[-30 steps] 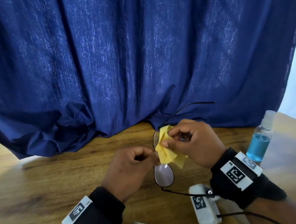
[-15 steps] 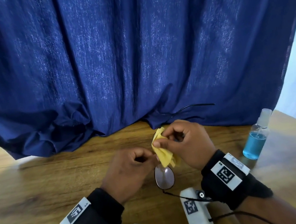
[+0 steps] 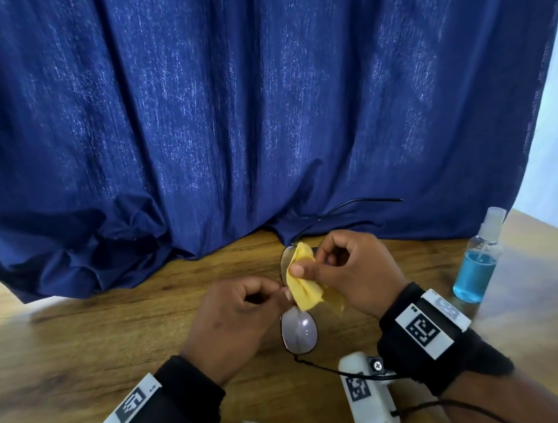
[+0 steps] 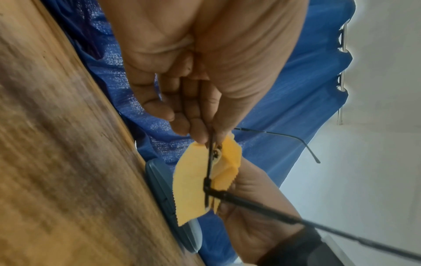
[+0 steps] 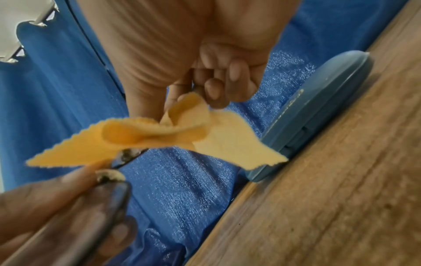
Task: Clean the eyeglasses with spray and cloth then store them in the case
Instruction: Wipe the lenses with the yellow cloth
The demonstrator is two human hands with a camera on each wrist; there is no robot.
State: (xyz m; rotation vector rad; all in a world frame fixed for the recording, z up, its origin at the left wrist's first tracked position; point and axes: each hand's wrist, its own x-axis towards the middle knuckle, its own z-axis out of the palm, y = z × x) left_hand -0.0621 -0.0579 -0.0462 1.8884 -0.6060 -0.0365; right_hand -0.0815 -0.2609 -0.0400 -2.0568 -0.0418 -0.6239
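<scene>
Thin black-framed eyeglasses point(image 3: 299, 334) hang upright over the table, one lens above the other. My left hand point(image 3: 237, 319) pinches the frame at the bridge point(image 4: 210, 142). My right hand point(image 3: 349, 272) pinches a yellow cloth point(image 3: 304, 286) folded over the upper lens, thumb on the near side. The lower lens is bare. In the wrist views the cloth point(image 5: 159, 135) drapes round the frame point(image 4: 208, 180). A blue-grey case point(image 5: 316, 111) lies shut at the curtain's foot; the case point(image 4: 173, 201) is hidden in the head view. The spray bottle point(image 3: 479, 259) of blue liquid stands to the right.
A dark blue curtain point(image 3: 260, 110) hangs behind the wooden table point(image 3: 79, 353) and bunches on its far edge. One temple arm point(image 3: 356, 203) sticks out toward the curtain; the other point(image 3: 339, 372) runs under my right wrist.
My right hand with the cloth shifted slightly along the upper lens, thumb sliding. The left hand keeps its pinch on the frame. The head view drifted a little.
</scene>
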